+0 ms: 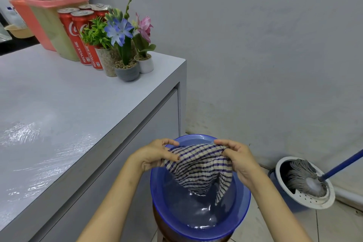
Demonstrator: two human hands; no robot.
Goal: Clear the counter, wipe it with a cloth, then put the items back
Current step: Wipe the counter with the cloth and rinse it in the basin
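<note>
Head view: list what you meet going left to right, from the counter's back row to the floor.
pink plastic container → red cola cans → grey pot with blue flower → white pot with pink flower → blue basin → mop bucket

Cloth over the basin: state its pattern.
The cloth is cream with thin dark-blue stripes; head view shows it best.

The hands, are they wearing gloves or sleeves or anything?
No gloves. The left hand and right hand are bare, with no sleeves, watch or bracelet anywhere the picture shows. One nail on the left hand looks dark red.
</note>
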